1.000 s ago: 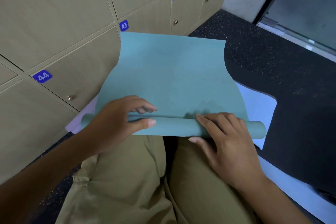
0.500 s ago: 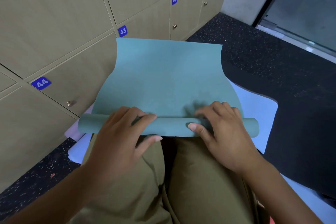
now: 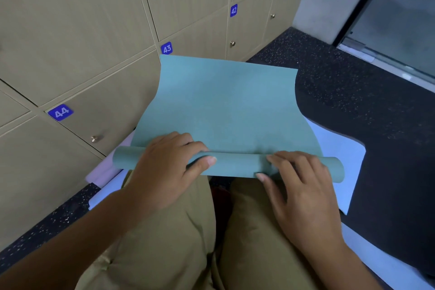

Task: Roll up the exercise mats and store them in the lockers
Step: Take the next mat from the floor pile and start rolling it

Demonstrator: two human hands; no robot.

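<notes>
A teal-green exercise mat [image 3: 226,106] lies flat in front of my knees, its near end wound into a thin roll [image 3: 235,163] running left to right. My left hand [image 3: 169,167] grips the left part of the roll, fingers curled over the top and thumb along the front. My right hand [image 3: 299,183] holds the right part the same way, fingers over the roll and thumb under its near edge. The mat's far end reaches the foot of the tan lockers [image 3: 98,37].
A pale blue mat [image 3: 339,155] lies under the green one, and a black mat [image 3: 388,172] lies over it on the right. Locker doors numbered 44, 43, 42 and 41 are closed. Dark speckled floor [image 3: 329,63] runs to a glass door at the right.
Both hands have rolled the mat a little farther forward. My left hand's fingers went from reaching over the roll to curling on top of it.
</notes>
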